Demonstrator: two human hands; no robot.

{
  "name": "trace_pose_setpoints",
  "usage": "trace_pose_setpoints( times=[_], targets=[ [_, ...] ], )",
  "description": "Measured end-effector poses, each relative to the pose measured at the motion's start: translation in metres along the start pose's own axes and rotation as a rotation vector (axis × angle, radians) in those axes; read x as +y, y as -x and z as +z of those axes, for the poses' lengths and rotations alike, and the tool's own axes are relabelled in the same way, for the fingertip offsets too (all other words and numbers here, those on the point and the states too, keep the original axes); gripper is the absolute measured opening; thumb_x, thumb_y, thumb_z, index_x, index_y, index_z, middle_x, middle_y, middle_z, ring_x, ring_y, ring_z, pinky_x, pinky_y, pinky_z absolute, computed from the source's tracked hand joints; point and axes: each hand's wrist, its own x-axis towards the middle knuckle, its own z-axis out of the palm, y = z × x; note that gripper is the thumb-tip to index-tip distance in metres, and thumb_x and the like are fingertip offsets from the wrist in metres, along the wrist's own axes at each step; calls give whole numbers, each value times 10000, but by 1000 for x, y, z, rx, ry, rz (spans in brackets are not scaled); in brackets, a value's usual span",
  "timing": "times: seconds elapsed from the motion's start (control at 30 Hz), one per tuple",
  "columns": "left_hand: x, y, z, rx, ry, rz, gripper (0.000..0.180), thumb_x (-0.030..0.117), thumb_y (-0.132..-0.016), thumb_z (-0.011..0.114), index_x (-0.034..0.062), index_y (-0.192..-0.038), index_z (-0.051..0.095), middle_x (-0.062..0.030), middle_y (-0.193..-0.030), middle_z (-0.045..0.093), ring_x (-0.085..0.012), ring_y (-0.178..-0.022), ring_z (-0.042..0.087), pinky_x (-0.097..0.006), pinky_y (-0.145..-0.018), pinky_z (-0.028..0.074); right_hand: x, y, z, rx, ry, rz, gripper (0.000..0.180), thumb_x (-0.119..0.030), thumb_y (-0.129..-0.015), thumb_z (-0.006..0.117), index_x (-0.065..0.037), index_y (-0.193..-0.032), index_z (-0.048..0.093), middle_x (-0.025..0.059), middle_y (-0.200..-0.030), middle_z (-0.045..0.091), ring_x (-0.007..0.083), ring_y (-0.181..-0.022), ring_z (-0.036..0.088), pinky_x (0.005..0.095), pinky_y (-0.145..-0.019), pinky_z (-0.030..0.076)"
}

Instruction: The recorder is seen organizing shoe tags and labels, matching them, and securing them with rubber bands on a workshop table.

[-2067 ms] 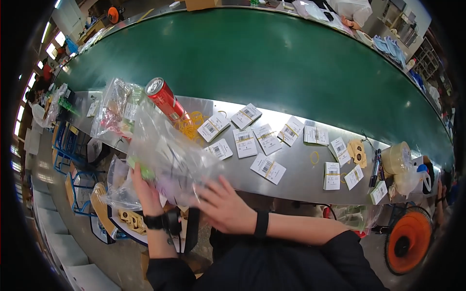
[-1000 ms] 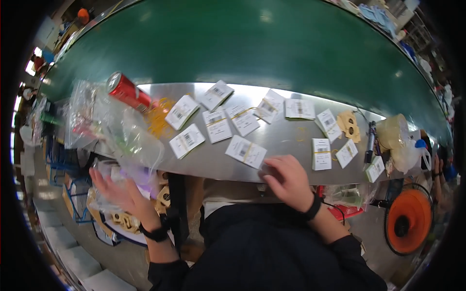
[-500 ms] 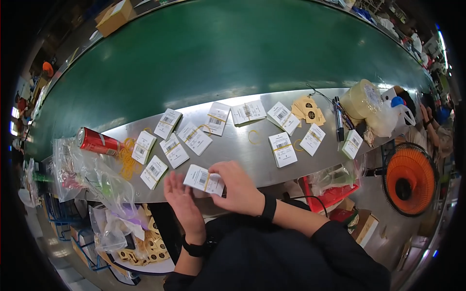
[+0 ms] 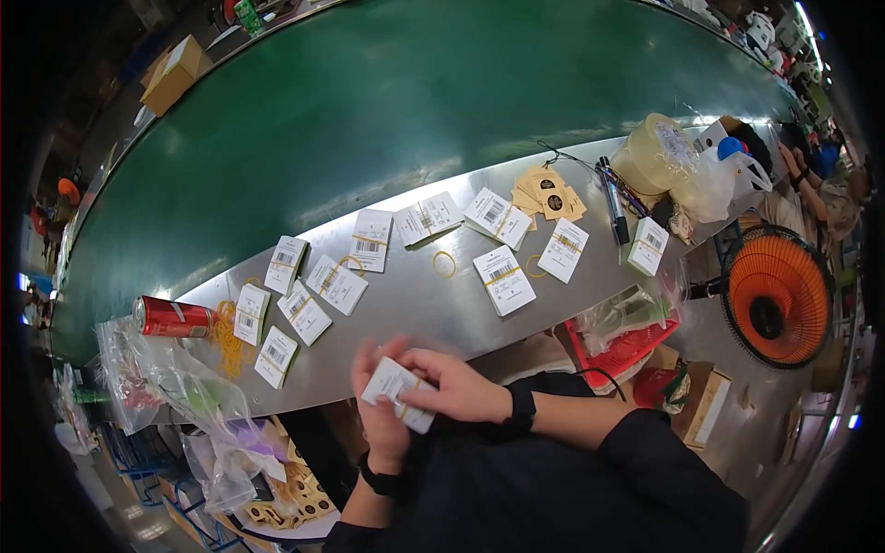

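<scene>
A banded stack of white cards (image 4: 389, 378) is held between my two hands, just in front of the bench's near edge. My right hand (image 4: 461, 387) grips it from the right, thumb across its face. Cupped behind the stack's left side is my left hand (image 4: 383, 429), its upper fingers slightly blurred. A yellow rubber band crosses the cards, partly hidden by my right fingers. Several similar card stacks with barcodes (image 4: 304, 311) lie across the metal bench (image 4: 396, 309), most with a rubber band (image 4: 358, 263) round them. One loose rubber band (image 4: 444, 264) lies among them.
A red can (image 4: 172, 317), a heap of rubber bands (image 4: 228, 341) and clear plastic bags (image 4: 171, 369) sit left. Brown tags (image 4: 546, 192), markers (image 4: 612, 198) and tape rolls (image 4: 653, 152) are right. Behind runs a green belt (image 4: 387, 111). An orange fan (image 4: 770, 300) stands right; another person's hands (image 4: 797, 166) show beyond.
My hands have drawn the card stack down off the bench edge toward my body. My left hand has come from beside the stack to close round it. The view has turned slightly.
</scene>
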Motion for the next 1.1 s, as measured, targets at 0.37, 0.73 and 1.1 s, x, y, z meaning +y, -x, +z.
trace_pose_setpoints(
  times=[0.37, 0.73, 1.1],
  targets=[
    [-1, -1, -3, -196, -842, 375, 378, -16, -685, 651, 11, -1045, 539, -149, -1021, 507, -224, -866, 528, -284, -700, 473, -19, 6, -8, 302, -151, -54, 253, -176, -946, 342, -21, -1118, 446, 54, -981, 529, 102, -878, 502, 249, -809, 417],
    [4, -14, 22, -209, -788, 366, 330, -37, -656, 679, 24, -969, 592, -128, -963, 568, -279, -906, 580, -318, -692, 487, -27, 10, -30, 169, -504, 84, 577, -400, -955, 113, 20, -1232, 394, 141, -1165, 515, 241, -1075, 511, 352, -919, 407],
    [18, -27, 20, -503, -1038, 223, 162, 69, -628, 664, 58, -730, 538, -74, -758, 519, -256, -748, 530, -343, -637, 443, -13, 24, -29, 148, -26, -12, 431, -249, -957, 290, -1, -1310, 308, 86, -1221, 439, 159, -1113, 427, 285, -967, 312]
  ],
)
